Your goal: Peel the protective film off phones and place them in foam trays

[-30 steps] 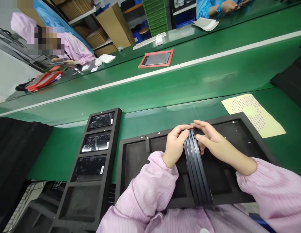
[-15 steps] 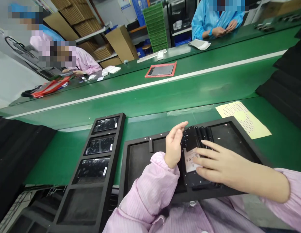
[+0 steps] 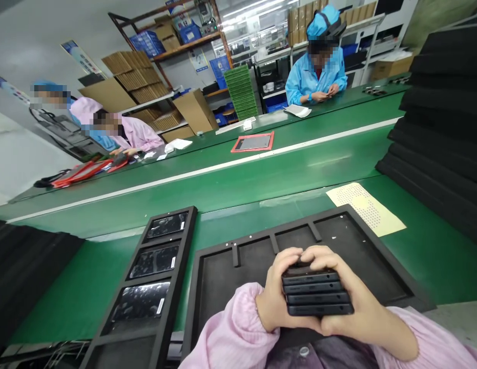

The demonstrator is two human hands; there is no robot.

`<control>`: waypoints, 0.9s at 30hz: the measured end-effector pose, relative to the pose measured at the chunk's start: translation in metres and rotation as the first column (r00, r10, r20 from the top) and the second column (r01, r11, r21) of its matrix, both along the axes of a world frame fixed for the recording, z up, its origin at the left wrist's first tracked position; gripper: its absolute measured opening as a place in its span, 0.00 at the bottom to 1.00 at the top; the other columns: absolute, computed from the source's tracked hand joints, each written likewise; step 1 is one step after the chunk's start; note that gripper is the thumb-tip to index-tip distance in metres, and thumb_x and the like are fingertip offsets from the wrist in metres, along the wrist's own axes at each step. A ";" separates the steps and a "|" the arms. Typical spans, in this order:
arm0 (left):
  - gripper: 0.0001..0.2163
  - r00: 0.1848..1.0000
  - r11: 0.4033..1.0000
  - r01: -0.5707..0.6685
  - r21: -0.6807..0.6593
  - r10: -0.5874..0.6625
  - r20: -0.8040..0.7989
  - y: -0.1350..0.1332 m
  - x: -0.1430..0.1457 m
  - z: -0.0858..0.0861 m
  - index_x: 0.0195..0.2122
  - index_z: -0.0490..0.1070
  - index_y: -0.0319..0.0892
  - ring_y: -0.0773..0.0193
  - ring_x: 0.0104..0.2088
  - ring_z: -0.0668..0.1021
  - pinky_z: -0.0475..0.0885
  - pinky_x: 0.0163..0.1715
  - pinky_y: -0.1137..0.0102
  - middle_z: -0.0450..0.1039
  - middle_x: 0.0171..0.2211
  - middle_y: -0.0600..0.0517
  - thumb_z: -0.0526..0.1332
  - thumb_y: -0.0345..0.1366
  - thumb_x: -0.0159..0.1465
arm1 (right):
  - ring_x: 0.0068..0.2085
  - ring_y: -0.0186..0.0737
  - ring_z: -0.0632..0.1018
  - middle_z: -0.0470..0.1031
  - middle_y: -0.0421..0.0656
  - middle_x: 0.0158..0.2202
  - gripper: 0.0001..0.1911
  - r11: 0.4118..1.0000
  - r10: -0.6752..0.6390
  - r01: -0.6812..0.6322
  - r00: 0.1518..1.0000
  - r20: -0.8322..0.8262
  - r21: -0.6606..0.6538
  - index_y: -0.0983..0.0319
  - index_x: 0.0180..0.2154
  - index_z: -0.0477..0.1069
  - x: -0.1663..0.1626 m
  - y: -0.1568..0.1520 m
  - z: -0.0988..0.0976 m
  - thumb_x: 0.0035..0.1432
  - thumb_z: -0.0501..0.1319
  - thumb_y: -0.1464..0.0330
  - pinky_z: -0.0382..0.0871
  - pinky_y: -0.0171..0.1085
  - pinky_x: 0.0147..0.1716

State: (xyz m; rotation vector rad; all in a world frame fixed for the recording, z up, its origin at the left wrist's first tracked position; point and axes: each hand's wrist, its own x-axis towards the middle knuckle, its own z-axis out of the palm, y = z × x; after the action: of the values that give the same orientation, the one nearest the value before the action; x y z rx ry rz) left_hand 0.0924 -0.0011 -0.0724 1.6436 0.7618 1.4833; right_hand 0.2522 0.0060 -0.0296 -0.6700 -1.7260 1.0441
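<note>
A stack of several black phones (image 3: 318, 296) is gripped between both hands, their narrow edges facing me. My left hand (image 3: 274, 294) wraps the stack's left side, with its fingers over the far end. On the opposite side my right hand (image 3: 363, 302) is closed round it, and the fingertips of both hands nearly meet at the top. The broad faces of the phones are mostly hidden. Beneath the hands lies a large black foam tray (image 3: 253, 271) with short dividers along its far edge; no phones show in its visible part.
To the left, a narrow black tray (image 3: 183, 256) holds phones with glossy screens (image 3: 156, 260). A yellow dotted sheet (image 3: 371, 210) lies beyond the large tray. Black foam trays (image 3: 446, 133) are piled high at right. Co-workers (image 3: 317, 66) sit across the green bench (image 3: 238, 189).
The phone stack has turned from showing a broad, labelled face to showing its edges. My right hand's spread fingers have closed round it, and my left hand grips it too. The view has tilted up.
</note>
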 end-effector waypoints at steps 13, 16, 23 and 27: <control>0.18 0.994 0.951 0.056 0.303 -0.026 -0.103 0.009 0.002 -0.006 0.47 0.64 0.46 0.62 0.37 0.78 0.75 0.38 0.68 0.73 0.36 0.50 0.60 0.47 0.59 | 0.44 0.42 0.69 0.64 0.44 0.40 0.19 0.985 0.092 -0.095 0.995 0.030 0.145 0.56 0.44 0.59 0.007 -0.010 -0.004 0.59 0.58 0.52 0.68 0.40 0.44; 0.18 0.994 0.942 0.048 0.332 -0.011 -0.112 0.009 0.002 -0.004 0.47 0.63 0.46 0.61 0.38 0.79 0.75 0.38 0.68 0.74 0.35 0.49 0.60 0.47 0.59 | 0.44 0.43 0.69 0.64 0.44 0.40 0.19 0.983 0.095 -0.100 0.995 0.036 0.154 0.56 0.45 0.59 0.008 -0.011 -0.005 0.59 0.58 0.52 0.68 0.40 0.44; 0.16 0.992 0.917 0.047 0.395 0.005 -0.129 0.009 0.003 -0.004 0.45 0.63 0.43 0.60 0.37 0.79 0.76 0.38 0.69 0.74 0.34 0.48 0.59 0.45 0.60 | 0.45 0.44 0.69 0.65 0.44 0.40 0.18 0.981 0.096 -0.104 0.994 0.056 0.166 0.56 0.45 0.59 0.011 -0.013 -0.005 0.59 0.60 0.54 0.68 0.39 0.45; 0.16 0.991 0.906 0.057 0.420 0.000 -0.134 0.010 0.003 -0.003 0.45 0.62 0.43 0.60 0.36 0.79 0.76 0.38 0.69 0.73 0.33 0.47 0.58 0.45 0.60 | 0.45 0.44 0.70 0.66 0.44 0.40 0.19 0.979 0.101 -0.111 0.993 0.067 0.170 0.56 0.45 0.60 0.013 -0.015 -0.006 0.58 0.60 0.55 0.68 0.39 0.45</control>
State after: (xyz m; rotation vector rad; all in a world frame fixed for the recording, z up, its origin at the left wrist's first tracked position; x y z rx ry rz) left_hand 0.0953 0.0089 -0.0752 2.0839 0.4996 1.6113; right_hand 0.2647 -0.0089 -0.0358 -0.5067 -1.8961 0.9407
